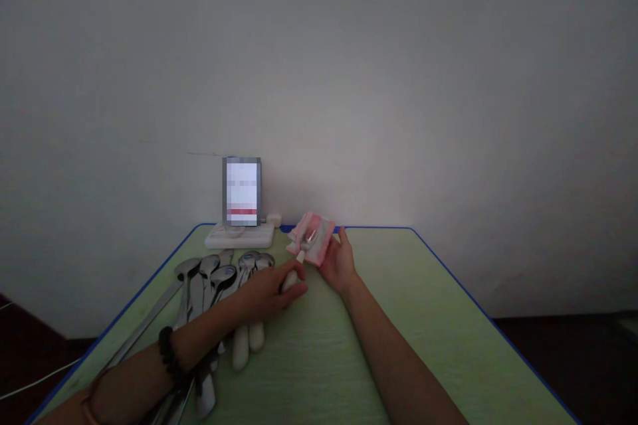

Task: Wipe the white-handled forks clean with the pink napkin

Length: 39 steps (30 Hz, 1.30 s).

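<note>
My left hand (272, 291) is closed round the pale handle of a spoon (310, 237), whose metal bowl points up and away from me. Behind that bowl spreads a pink and white cloth (323, 242). My right hand (339, 262) holds the cloth from its right side, thumb raised and the other fingers mostly hidden behind it. The spoon's bowl lies against the cloth. Under and beside my left forearm lie several metal spoons (222, 275), some with thick pale handles (240, 348).
A lit phone (242, 191) with a blurred screen stands upright at the back left, by a white power strip (262, 237) with a white plug (274, 220). The green table (309, 372) has a blue edge and meets a plain wall (399, 113).
</note>
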Each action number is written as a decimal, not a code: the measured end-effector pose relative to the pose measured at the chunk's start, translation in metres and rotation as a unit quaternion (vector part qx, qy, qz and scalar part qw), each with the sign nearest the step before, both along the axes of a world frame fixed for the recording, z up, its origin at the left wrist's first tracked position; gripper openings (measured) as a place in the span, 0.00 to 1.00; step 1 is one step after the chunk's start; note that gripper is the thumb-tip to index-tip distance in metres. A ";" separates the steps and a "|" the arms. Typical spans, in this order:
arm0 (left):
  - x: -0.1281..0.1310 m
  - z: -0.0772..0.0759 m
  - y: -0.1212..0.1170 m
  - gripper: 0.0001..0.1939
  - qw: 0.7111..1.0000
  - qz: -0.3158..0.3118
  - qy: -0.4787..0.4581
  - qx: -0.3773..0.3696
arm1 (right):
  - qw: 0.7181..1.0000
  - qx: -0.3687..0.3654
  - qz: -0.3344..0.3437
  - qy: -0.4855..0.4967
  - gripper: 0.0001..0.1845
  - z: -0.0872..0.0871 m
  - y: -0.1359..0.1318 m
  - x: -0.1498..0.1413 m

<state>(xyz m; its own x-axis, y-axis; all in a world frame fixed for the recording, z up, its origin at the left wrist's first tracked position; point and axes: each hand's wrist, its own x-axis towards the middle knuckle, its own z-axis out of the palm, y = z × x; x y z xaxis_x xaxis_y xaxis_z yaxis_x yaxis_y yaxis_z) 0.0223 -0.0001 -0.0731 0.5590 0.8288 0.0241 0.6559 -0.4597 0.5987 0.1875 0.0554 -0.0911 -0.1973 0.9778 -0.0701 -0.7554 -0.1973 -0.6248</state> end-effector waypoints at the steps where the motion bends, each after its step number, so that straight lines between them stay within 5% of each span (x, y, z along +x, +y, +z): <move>1: 0.000 0.000 0.000 0.14 1.000 0.008 0.010 0.015 | 1.000 -0.004 -0.008 -0.001 0.27 -0.001 0.000 0.000; 12: -0.002 -0.002 0.000 0.13 0.998 -0.013 0.050 0.044 | 0.997 0.023 0.015 -0.068 0.05 -0.008 0.000 -0.001; 21: -0.001 0.000 0.001 0.13 0.994 -0.036 0.079 0.060 | 0.985 0.079 0.020 -0.149 0.20 -0.013 0.001 -0.002; 30: -0.001 -0.002 0.002 0.14 0.999 -0.019 0.006 0.034 | 0.993 0.045 -0.038 -0.105 0.11 -0.018 0.007 -0.006; 36: 0.000 -0.008 0.005 0.11 0.997 0.016 -0.070 0.008 | 0.997 0.057 0.043 -0.016 0.22 -0.006 0.004 -0.001; 39: -0.001 -0.010 0.006 0.11 0.997 0.018 -0.074 0.008 | 0.996 0.073 0.046 -0.037 0.17 -0.006 0.002 -0.002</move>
<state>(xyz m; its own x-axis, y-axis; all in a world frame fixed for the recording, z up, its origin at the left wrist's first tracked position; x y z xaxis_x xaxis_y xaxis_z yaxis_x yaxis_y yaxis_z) 0.0217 0.0061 -0.0833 0.5189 0.8466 0.1182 0.5763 -0.4486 0.6831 0.1856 0.0576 -0.0971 -0.2870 0.9564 0.0543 -0.6897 -0.1670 -0.7046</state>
